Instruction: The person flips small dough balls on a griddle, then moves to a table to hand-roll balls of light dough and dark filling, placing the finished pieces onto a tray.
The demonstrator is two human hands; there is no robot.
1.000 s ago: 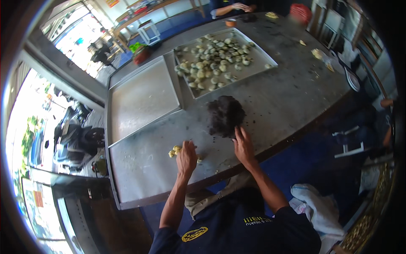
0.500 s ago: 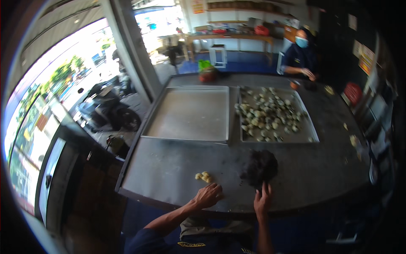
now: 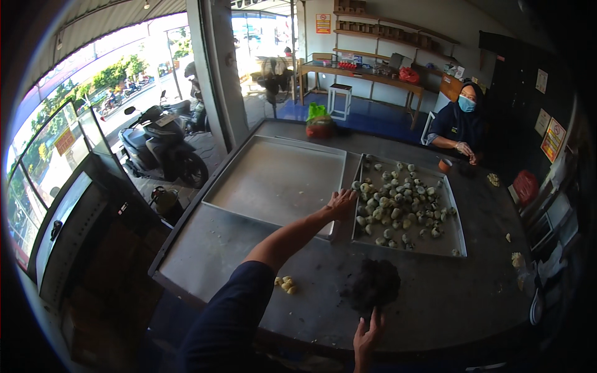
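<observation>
My left hand (image 3: 342, 204) reaches across the table to the left wall of a metal tray (image 3: 408, 248) holding many small round greyish-cream balls (image 3: 398, 200). Its fingers are stretched forward at the nearest balls, and nothing shows in them. By the near edge of a dark, crumbly clump (image 3: 376, 285) is my right hand (image 3: 368, 336), thumb and fingers apart, the fingertips touching or close to the clump. Several small yellowish pieces (image 3: 286, 285) lie on the table to the left of it, beside my left sleeve.
A second, bare metal tray (image 3: 273, 177) lies on the dark table (image 3: 205, 242) at left. Across the table sits a masked person (image 3: 457, 121) near a small orange-brown cup (image 3: 444, 165). A red and green bag (image 3: 318, 122) stands at the far edge; a motorbike (image 3: 161, 143) is parked outside.
My left hand has moved from beside the yellowish pieces forward to the filled tray's left wall. My right hand stays by the dark clump. The view has shifted and tilted.
</observation>
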